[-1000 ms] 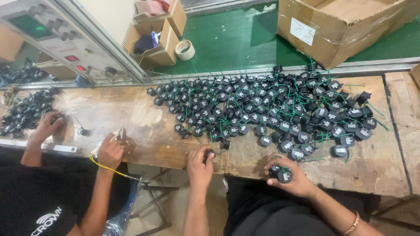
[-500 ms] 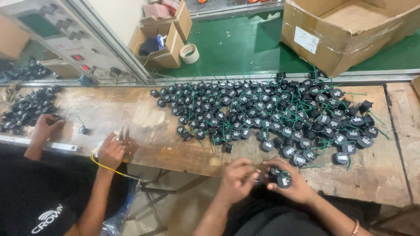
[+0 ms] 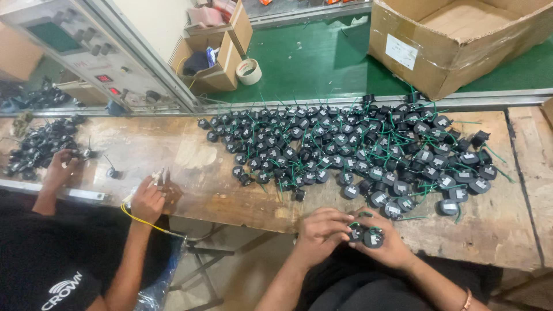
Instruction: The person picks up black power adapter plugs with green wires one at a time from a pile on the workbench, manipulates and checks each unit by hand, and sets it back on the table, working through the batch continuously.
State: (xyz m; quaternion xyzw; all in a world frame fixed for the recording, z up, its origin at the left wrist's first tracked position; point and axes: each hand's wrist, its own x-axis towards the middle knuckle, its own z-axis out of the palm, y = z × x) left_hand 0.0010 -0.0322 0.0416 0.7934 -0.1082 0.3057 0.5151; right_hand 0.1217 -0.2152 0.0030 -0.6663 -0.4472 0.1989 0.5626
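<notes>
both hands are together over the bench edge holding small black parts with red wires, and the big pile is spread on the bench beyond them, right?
Not quite: the wires are green, not red. The head view shows the left hand and right hand together over the bench edge, holding small black parts with green wires, and the pile is spread on the bench beyond them.

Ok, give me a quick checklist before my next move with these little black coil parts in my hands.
1. Two small round black parts with green wires in hand: ok, both hands on them.
2. Left hand grip: ok, fingers closed on one part.
3. Right hand grip: ok, cradling the parts from below.
4. Pile of black parts within reach on the worn wooden bench: ok.
5. Green wires untangled: cannot tell.
6. Co-worker's hand apart from yours: ok, further along the bench.
</notes>
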